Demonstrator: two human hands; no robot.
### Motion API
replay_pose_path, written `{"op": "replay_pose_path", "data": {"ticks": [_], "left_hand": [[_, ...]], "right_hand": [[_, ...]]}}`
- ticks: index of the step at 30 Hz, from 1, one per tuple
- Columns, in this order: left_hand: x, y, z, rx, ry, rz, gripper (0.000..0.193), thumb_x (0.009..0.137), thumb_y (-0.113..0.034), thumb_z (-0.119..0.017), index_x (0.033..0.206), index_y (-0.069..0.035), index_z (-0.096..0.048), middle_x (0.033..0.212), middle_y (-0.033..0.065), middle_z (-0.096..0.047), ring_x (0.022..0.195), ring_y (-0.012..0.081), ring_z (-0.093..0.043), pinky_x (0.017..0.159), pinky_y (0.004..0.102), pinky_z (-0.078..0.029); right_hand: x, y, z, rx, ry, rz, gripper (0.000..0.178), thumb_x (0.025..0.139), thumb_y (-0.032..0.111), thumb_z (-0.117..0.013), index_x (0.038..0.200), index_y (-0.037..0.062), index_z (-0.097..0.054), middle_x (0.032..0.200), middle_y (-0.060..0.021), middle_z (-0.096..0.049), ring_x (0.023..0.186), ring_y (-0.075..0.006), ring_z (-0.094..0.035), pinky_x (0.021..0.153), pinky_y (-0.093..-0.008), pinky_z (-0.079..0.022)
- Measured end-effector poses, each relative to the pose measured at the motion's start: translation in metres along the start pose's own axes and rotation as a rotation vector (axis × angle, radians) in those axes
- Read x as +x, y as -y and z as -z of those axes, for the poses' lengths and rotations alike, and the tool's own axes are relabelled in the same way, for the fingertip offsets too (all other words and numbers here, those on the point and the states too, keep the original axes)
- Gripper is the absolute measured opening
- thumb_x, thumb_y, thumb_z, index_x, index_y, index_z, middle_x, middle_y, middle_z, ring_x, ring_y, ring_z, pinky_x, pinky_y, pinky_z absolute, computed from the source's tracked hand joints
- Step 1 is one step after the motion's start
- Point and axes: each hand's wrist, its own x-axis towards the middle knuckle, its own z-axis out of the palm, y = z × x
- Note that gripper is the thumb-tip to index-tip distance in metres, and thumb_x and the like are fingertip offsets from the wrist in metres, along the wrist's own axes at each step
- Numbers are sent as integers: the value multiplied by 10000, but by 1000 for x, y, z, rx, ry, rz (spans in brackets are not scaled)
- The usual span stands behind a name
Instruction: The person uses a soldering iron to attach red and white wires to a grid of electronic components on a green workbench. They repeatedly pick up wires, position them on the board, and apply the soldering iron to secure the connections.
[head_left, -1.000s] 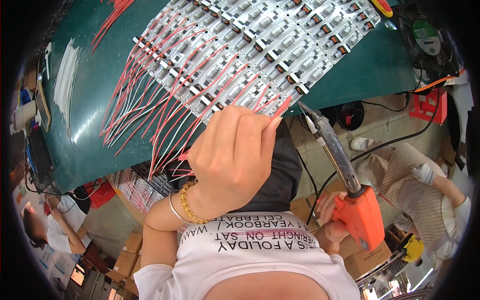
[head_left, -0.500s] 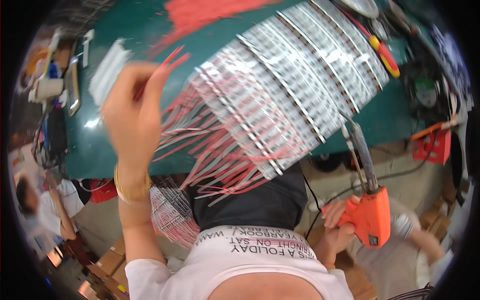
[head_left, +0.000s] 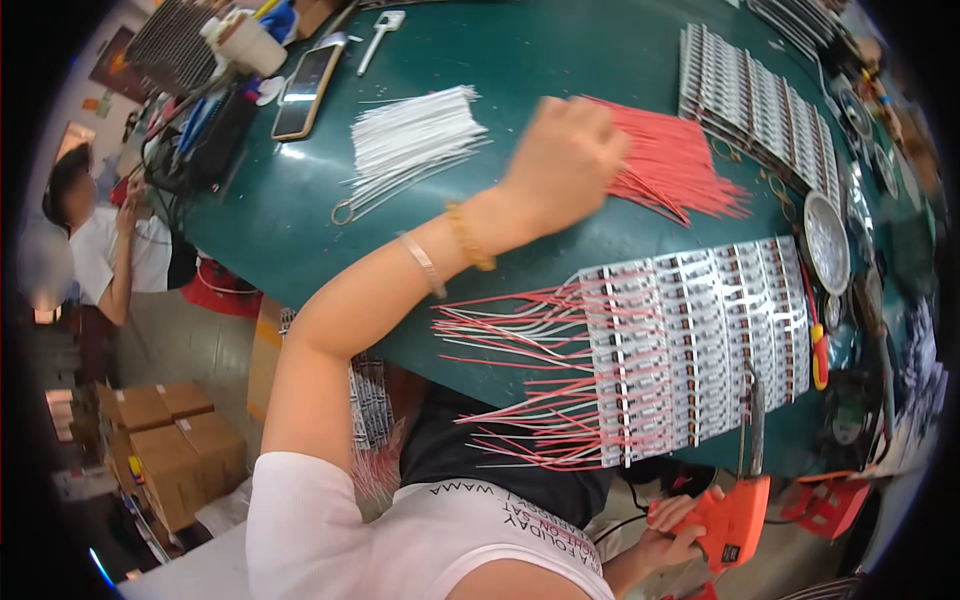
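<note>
My left hand [head_left: 565,160] is over the near-left end of a pile of red wires [head_left: 675,160]; its fingertips are hidden and smeared, so I cannot tell whether it grips any. My right hand [head_left: 675,530] is closed round the handle of an orange soldering gun [head_left: 738,525]. The gun's long metal barrel points away, its tip over a panel of small circuit boards [head_left: 690,350] set in rows. Red and white wires [head_left: 530,335] stick out from the panel's left edge. Left of the red pile lies a bundle of white wires [head_left: 415,135].
A phone [head_left: 308,90] and a white tool [head_left: 380,40] lie at the far left of the green table [head_left: 340,265]. Stacked board panels [head_left: 760,110], a round metal dish [head_left: 825,240] and a red-yellow handled tool [head_left: 819,355] are right. Another person [head_left: 120,235] sits at left.
My left hand has swung right and away, from beside the panel's wires to the red pile. The view has shifted, with more of the table showing. The soldering gun stays in my right hand.
</note>
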Motion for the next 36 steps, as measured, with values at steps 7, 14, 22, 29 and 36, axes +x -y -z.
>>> {"op": "replay_pose_path", "data": {"ticks": [7, 14, 22, 29, 36], "left_hand": [[-88, 111, 51, 102, 257, 326, 98, 807, -154, -671, 827, -60, -653, 859, 83, -637, 861, 266, -572, 760, 384, -408], [-75, 104, 57, 40, 236, 434, 93, 810, -133, -663, 778, -54, -626, 748, 92, -651, 757, 287, -604, 760, 377, -417], [-64, 80, 66, -486, 72, 627, 91, 850, -85, -659, 834, 1, -634, 643, 53, -603, 565, 118, -548, 525, 249, -410], [-42, -9, 64, -1073, 399, 789, 137, 877, -118, -657, 869, 18, -642, 673, 29, -610, 590, 75, -520, 541, 235, -404], [-34, -45, 35, -1037, 469, 609, 186, 898, -134, -661, 839, 29, -594, 714, 25, -591, 670, 39, -487, 594, 223, -406]], "right_hand": [[18, 7, -9, -22, 94, 42, 639, 956, 406, -545, 1317, -85, -352, 515, -18, -402, 421, -105, -373, 435, -252, -402], [27, 12, 21, -320, 38, 214, 688, 939, 383, -586, 1317, -136, -338, 519, -21, -419, 422, -100, -378, 421, -231, -342], [50, 37, -16, -217, 195, 180, 710, 928, 387, -605, 1305, -157, -351, 518, -13, -419, 420, -97, -383, 419, -228, -328], [47, 38, -84, -131, 138, -149, 801, 883, 483, -630, 1296, -151, -366, 520, -4, -426, 415, -90, -402, 415, -224, -356], [57, 37, -97, -199, 157, -194, 821, 863, 518, -631, 1277, -145, -381, 523, 10, -425, 399, -82, -399, 398, -218, -344]]}}
